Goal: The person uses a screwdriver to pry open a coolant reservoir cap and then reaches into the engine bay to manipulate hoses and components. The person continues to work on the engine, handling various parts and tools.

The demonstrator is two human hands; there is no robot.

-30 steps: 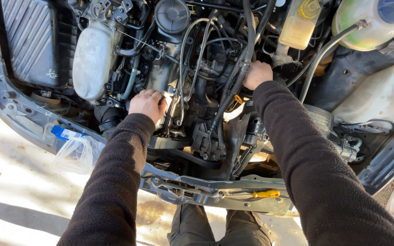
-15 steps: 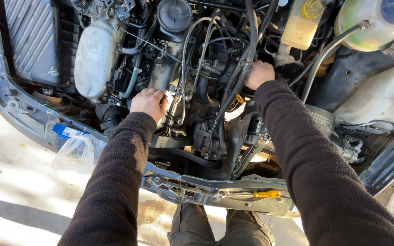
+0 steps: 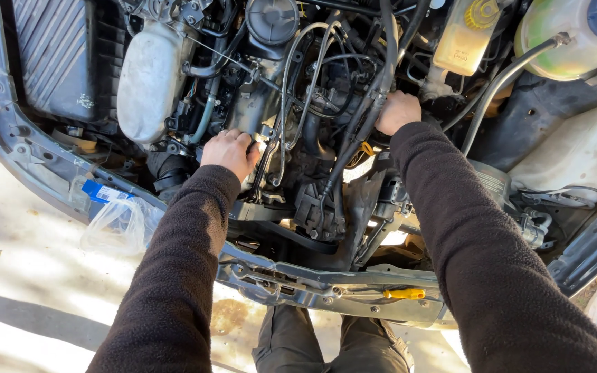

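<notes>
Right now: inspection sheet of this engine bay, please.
Surface: front crossmember, bare metal, at the bay's near edge.
Job's things: engine block; black hose bundle.
Clutter: yellow-handled screwdriver on the crossmember; clear plastic bag at the bay edge.
Grippers: left hand on the engine's front; right hand grips the hose bundle.
Cables: thin metal lines looping over the engine.
Surroundings: coolant reservoir; sunlit concrete.

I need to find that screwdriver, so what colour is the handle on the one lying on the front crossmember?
Yellow: the screwdriver shows clearly in the head view.
</notes>
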